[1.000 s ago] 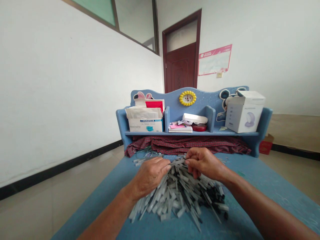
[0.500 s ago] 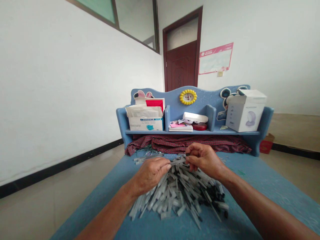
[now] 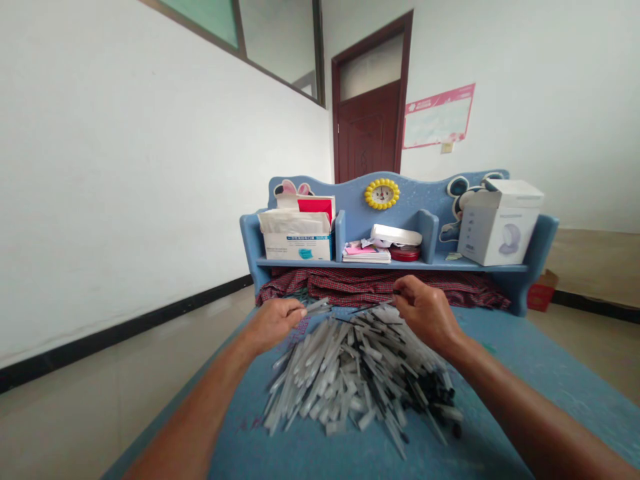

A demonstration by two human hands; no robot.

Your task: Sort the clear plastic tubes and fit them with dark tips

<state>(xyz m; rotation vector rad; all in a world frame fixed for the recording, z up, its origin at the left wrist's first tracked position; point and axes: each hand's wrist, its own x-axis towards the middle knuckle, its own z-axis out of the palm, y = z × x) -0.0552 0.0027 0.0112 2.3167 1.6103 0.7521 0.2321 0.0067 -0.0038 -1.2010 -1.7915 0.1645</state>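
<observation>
A heap of thin grey and black plastic sticks (image 3: pixel 357 377) lies on the blue desk (image 3: pixel 525 373). My left hand (image 3: pixel 273 322) is closed at the heap's far left edge, pinching a grey stick (image 3: pixel 316 307) that points right. My right hand (image 3: pixel 424 313) is closed at the heap's far right side, pinching a thin dark stick whose tip pokes out to the left. The two hands are well apart, with the heap's top between them.
At the back of the desk stands a blue shelf (image 3: pixel 390 265) with a mask box (image 3: pixel 297 243), booklets (image 3: pixel 367 253), a red tin (image 3: pixel 405 253), a white carton (image 3: pixel 500 223) and a yellow clock (image 3: pixel 382 194). Plaid cloth (image 3: pixel 380 283) lies under it. A wall runs along the left.
My hands were close together over the middle of the heap. They have pulled apart, the left going left with a grey stick, the right going up and right with a dark one.
</observation>
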